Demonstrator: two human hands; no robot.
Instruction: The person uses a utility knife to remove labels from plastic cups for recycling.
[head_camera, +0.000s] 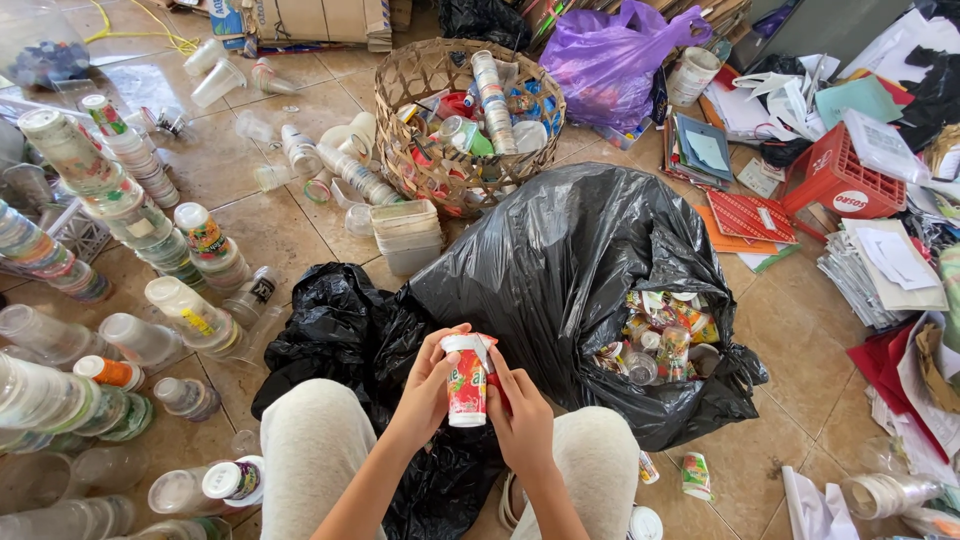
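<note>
Head view, looking straight down over the person's knees onto a tiled floor (270, 225) crowded with sorted waste. Biggest thing in shot: the black bin bag (570, 270), slumped open to the right, its mouth showing a jumble of small printed cups and lids. Behind it sits a woven basket (400, 95) heaped with more cups and wrappers, and a purple plastic bag (610, 55) beyond that. Over on the left, long nested stacks of clear plastic cups (110, 200) lie across the tiles; on the right, piles of paper and a red crate (835, 180).

Down to the action now: both hands are on one red-and-white plastic cup (467, 385), held upright just above the lap, in front of the black bag. The left hand (428, 385) wraps its side, fingers closed firmly round it. The right hand (520, 415) is closed on the other side, thumb and fingertips up near the white foil lid, which looks partly lifted.

Risk from here, as I judge it: a thin cup like this can buckle under a hard squeeze, and any leftover liquid would splash onto the trousers. A jerk at the lid could also tear the foil or flick the cup into the loose piles.
</note>
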